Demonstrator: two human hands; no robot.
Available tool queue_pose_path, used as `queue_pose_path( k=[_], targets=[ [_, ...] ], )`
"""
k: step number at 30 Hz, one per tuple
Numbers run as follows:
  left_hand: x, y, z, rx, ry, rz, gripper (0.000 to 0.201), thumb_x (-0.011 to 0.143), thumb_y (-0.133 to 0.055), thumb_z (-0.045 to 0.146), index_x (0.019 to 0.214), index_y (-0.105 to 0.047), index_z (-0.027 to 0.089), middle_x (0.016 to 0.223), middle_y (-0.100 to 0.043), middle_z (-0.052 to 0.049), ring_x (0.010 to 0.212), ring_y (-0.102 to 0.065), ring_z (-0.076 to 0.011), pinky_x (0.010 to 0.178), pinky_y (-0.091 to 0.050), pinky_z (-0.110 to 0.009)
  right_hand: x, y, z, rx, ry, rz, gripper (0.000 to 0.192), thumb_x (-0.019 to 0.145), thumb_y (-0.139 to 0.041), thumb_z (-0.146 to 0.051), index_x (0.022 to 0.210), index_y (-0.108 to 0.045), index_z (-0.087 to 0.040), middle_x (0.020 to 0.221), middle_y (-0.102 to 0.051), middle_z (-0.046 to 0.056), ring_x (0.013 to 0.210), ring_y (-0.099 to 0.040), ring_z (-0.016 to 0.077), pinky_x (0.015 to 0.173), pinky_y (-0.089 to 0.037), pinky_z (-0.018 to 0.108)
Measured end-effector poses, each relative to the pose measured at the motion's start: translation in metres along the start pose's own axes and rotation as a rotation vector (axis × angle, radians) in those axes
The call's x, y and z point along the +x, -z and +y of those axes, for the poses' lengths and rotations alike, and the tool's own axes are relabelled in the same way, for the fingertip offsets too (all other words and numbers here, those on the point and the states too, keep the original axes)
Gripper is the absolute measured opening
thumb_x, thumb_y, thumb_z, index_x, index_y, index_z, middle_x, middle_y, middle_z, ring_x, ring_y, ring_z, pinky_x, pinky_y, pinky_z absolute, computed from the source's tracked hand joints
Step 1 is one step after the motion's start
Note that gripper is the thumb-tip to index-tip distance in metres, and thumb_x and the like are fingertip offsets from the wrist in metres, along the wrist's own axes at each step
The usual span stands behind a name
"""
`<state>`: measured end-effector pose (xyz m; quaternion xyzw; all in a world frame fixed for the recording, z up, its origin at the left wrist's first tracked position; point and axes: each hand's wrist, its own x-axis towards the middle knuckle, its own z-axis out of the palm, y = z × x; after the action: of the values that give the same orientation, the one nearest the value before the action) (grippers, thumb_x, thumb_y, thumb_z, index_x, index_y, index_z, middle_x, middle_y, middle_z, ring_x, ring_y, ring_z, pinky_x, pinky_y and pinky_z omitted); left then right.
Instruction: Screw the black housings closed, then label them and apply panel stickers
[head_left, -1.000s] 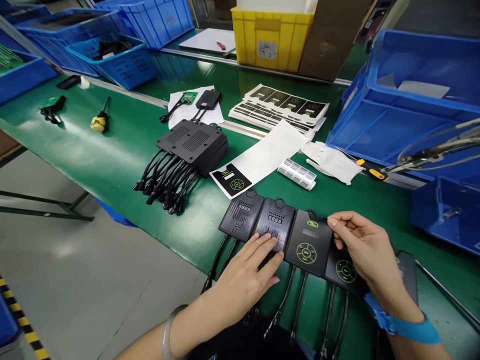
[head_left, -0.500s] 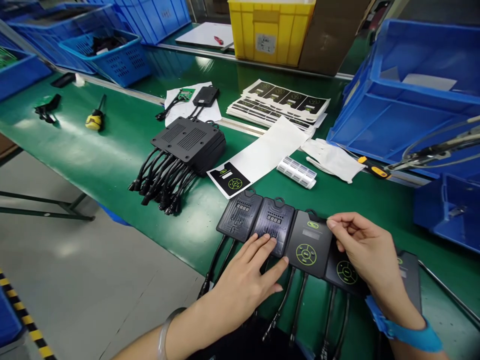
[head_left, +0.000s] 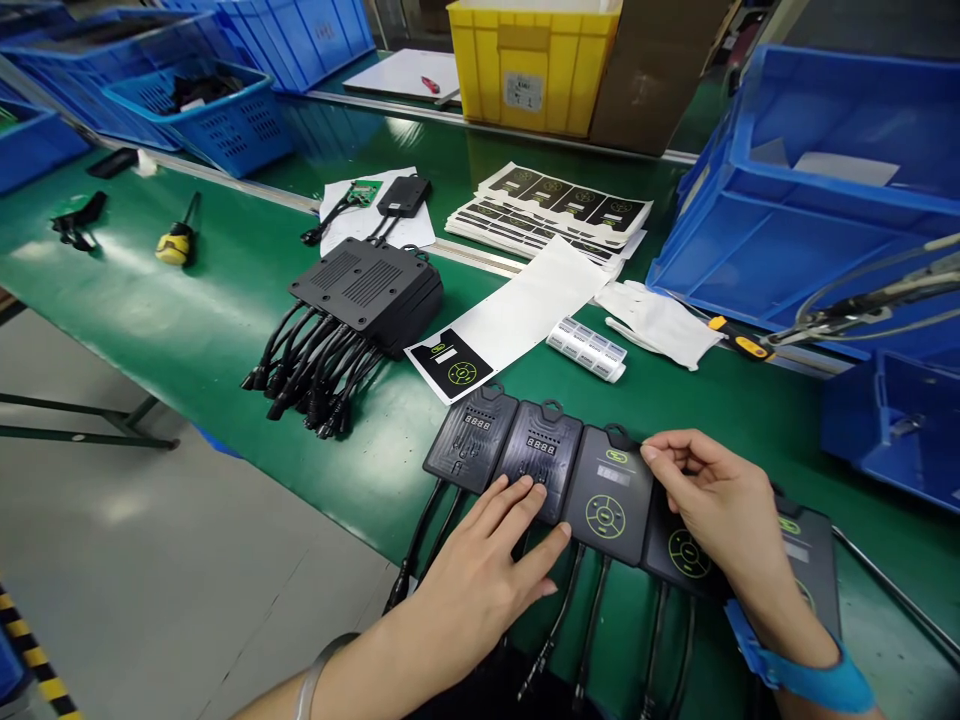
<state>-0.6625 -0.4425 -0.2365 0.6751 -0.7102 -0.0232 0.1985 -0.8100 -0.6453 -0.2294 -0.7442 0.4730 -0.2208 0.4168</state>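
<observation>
thumb and index finger of the right hand [head_left: 724, 500] sit nearly together at the upper right corner of the third controller [head_left: 607, 480], right of center in the lower half of the frame; whether they pinch the edge of its printed overlay [head_left: 606, 517] or merely press there cannot be told. the left hand [head_left: 487, 565] lies spread and grips nothing: some fingertips rest on the bare face of the second controller [head_left: 538, 460], while the index fingertip is at the third one's lower left corner.

judging by this, the step is seating that overlay. it probably goes best with its window kept square over the digits and the edges checked against the housing before any firm pressure, then smoothed from one corner across so no air is trapped. a light left hand should steady the row.

at the row's left end is the first controller [head_left: 471, 440], also bare; the fourth controller [head_left: 682, 550], partly under the right hand, and the fifth controller [head_left: 814, 560], lower right, wear printed faces. beyond, mid-frame, lies a white backing sheet [head_left: 544, 295] bearing one overlay at its lower left end, with a roll of labels [head_left: 586, 350] just beside it.
</observation>
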Motion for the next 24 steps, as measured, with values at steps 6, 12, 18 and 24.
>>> queue_pose_path(
  k=[6,12,18,24],
  targets=[
    [0.0006,0.0013,0.0006,0.007,-0.007,0.001,0.034,0.096,-0.056,0.03,0.127,-0.061,0.017,0.13,-0.06,-0.019,0.127,-0.055,-0.0345,0.1,-0.052,-0.055,-0.0006,0.0009,0.0016,-0.045,0.0,-0.008,0.027,0.076,-0.065,-0.048,0.077,-0.069,-0.021,0.059,-0.059,0.0,0.046,-0.048,0.0092,0.044,-0.036,0.023],
    [0.0013,0.0028,0.0009,0.027,-0.005,-0.016,0.035,0.094,-0.06,0.03,0.127,-0.061,0.017,0.13,-0.061,-0.019,0.127,-0.054,-0.0339,0.101,-0.052,-0.053,-0.001,0.0019,0.0033,-0.079,0.026,-0.015,0.028,0.079,-0.063,-0.049,0.079,-0.069,-0.021,0.065,-0.061,0.0,0.049,-0.051,0.0103,0.045,-0.041,0.024],
    [0.0031,0.0031,0.0005,0.016,-0.009,-0.003,0.033,0.095,-0.058,0.028,0.126,-0.062,0.017,0.128,-0.062,-0.018,0.125,-0.057,-0.033,0.101,-0.052,-0.054,-0.0017,-0.0005,0.0044,-0.162,0.123,0.018,0.023,0.083,-0.062,-0.043,0.079,-0.068,-0.021,0.065,-0.062,0.0,0.053,-0.054,0.0109,0.047,-0.041,0.023],
    [0.0045,0.0043,-0.0005,0.023,-0.002,-0.021,0.034,0.094,-0.06,0.028,0.127,-0.062,0.018,0.129,-0.061,-0.018,0.125,-0.056,-0.0329,0.102,-0.052,-0.053,-0.0032,-0.0026,0.0068,-0.332,0.252,0.077,0.016,0.084,-0.062,-0.036,0.081,-0.067,-0.021,0.065,-0.061,-0.002,0.056,-0.056,0.0106,0.054,-0.042,0.024]
  ],
)
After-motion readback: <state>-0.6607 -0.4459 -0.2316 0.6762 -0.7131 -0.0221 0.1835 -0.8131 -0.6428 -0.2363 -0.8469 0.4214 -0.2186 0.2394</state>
